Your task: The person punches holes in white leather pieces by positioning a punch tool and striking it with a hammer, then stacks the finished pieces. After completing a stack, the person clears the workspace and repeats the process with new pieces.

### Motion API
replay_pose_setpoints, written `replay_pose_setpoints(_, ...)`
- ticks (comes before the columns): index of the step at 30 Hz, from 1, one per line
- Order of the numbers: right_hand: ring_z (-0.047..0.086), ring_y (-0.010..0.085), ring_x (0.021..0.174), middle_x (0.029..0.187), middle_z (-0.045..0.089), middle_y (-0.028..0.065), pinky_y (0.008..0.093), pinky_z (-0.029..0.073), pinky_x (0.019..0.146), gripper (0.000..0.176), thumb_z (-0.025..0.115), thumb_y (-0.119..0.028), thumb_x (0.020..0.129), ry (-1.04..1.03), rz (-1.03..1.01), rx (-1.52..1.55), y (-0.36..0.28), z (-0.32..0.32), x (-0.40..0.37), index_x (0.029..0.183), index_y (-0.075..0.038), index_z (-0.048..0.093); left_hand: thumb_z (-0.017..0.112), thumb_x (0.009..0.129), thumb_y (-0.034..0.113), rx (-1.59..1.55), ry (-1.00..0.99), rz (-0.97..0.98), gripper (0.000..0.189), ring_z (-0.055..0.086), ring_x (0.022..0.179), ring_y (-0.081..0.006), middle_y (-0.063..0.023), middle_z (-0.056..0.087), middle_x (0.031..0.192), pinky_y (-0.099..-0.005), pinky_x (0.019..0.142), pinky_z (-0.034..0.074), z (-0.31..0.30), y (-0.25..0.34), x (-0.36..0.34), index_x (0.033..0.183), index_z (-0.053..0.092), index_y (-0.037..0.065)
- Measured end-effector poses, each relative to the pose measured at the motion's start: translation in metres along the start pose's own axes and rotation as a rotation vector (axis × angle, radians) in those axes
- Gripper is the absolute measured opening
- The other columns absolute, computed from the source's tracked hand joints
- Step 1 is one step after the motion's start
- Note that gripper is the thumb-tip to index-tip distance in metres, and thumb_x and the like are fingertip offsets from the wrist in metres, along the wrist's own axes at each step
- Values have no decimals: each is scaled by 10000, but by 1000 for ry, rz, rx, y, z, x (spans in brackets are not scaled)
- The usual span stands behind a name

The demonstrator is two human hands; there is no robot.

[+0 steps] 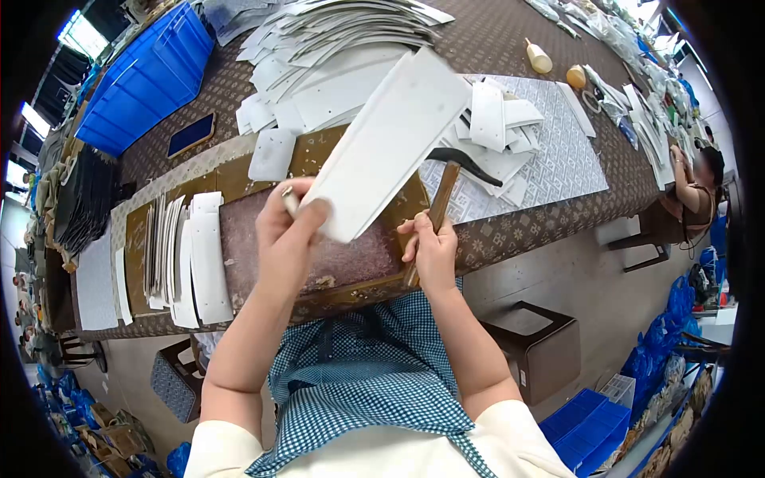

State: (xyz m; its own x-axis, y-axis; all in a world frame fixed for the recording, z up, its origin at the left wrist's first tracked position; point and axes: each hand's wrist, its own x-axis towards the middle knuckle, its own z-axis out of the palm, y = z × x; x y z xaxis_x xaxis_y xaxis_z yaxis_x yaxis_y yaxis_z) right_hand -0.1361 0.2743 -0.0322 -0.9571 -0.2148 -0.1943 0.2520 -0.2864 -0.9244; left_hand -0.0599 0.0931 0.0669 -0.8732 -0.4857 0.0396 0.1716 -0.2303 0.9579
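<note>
My left hand (291,235) is closed on the lower end of a long white panel (394,135), which is raised at a slant over the work board. A short, pale rod-like piece (289,201) also shows between the fingers of that hand. In my right hand (434,248) is a hammer (444,191), gripped by its wooden handle, its dark curved head lying over the patterned sheet. Beneath both hands lies a worn reddish pad (247,239) on a brown board (319,155). A small white piece (272,154) rests at the back edge of the board.
Stacked white panels (335,80) spread across the back. Smaller white pieces (488,119) lie on a patterned sheet (570,159) at right. More strips (205,255) line the left side. A phone (191,135), blue crate (143,84) and bottle (539,57) stand around. Another person (697,195) sits far right.
</note>
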Motion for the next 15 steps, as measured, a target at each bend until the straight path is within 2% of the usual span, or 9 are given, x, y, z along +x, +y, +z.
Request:
replay_pose_setpoints(2,505,92,453,840,673,134,230,445,418,180,515,-196,1041,-12,5,-1,3,-3,1,1064,-18,508,618,961,108,-123,-90,-51,285,522,657,-48,-12,647,874,-206,547,389,53,9,39,1228,623,9)
replay_pose_setpoints(3,506,93,453,840,673,133,232,448,419,179,516,-196,1040,-8,11,0,3,-4,1,1066,-19,509,595,984,139,-135,-242,-68,367,597,724,-81,-46,662,996,-220,582,458,67,7,61,1322,574,-2)
replay_pose_setpoints(4,507,94,453,840,674,132,233,451,419,179,517,-196,1040,-5,18,0,3,-4,0,1067,-19,510,584,999,174,-142,-249,-55,409,650,804,-109,-65,647,1113,-236,625,515,89,9,72,1366,535,-1)
replay_pose_setpoints(6,506,89,441,835,670,125,236,446,419,185,522,-193,1037,-1,26,4,1,-5,-1,1069,-12,498,565,1018,207,-104,-238,-46,401,684,900,-130,-93,651,1190,-253,681,523,108,0,86,1378,533,35)
replay_pose_setpoints(7,506,89,441,834,670,125,236,448,420,187,523,-193,1037,1,30,16,1,-5,-1,1070,-11,498,564,1020,213,-107,-231,-73,382,679,858,-126,-88,642,1206,-260,675,525,107,-5,88,1361,550,41)
replay_pose_setpoints(10,505,94,445,830,667,128,237,446,419,188,523,-192,1038,-3,33,39,0,-5,0,1068,-8,499,570,1002,143,-61,-158,-116,255,631,713,-81,-36,663,1029,-222,567,481,78,-19,69,1220,631,24)
replay_pose_setpoints(12,503,100,450,820,665,131,237,432,417,178,522,-178,1038,-24,32,58,1,-7,-1,1061,-2,504,567,997,116,26,-150,-149,223,593,678,-59,-31,668,974,-211,568,460,36,-28,50,1185,652,30)
replay_pose_setpoints(14,508,97,458,808,664,120,237,428,414,176,525,-176,1037,-22,22,-32,-2,-6,-1,1051,0,521,581,986,90,171,-32,-51,181,467,589,-25,-7,669,941,-192,525,375,2,-37,24,1124,681,28)
replay_pose_setpoints(15,509,93,459,808,665,117,235,429,407,173,524,-174,1036,-22,24,-27,-2,-6,0,1066,-3,524,606,975,94,270,2,-2,173,461,610,-25,3,661,926,-198,550,381,-20,-42,12,1116,683,30)
